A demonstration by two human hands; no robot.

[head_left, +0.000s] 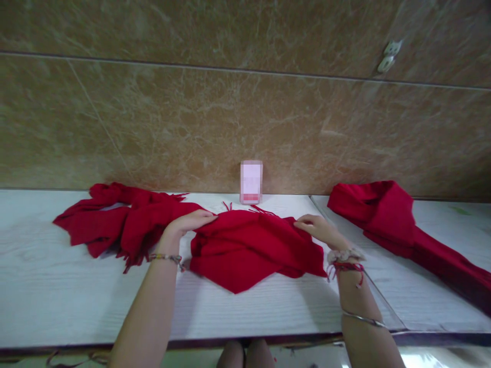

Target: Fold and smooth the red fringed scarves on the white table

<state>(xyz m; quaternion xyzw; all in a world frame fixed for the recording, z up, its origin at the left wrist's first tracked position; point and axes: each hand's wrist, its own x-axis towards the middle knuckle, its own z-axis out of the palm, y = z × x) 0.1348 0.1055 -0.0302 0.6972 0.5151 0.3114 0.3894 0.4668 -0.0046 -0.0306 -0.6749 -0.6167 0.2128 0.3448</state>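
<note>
A red fringed scarf (245,250) lies bunched in the middle of the white table, its front edge falling to a point. My left hand (195,221) pinches its upper left edge, thumb on top and the other fingers partly hidden. At the upper right edge, my right hand (316,228) grips the cloth between thumb and curled fingers. Left of my left hand lies another crumpled red scarf (103,220) with fringe, close against the middle one. A third red scarf (387,220) rests folded to the right, its long end trailing off toward the right edge.
A phone (251,182) with a blurred screen leans upright on the wall behind the middle scarf. The white wood-grain table (49,296) meets a brown marbled tile wall (184,122). A socket-like white fitting (389,56) is on the wall, upper right. Knees show below the front edge.
</note>
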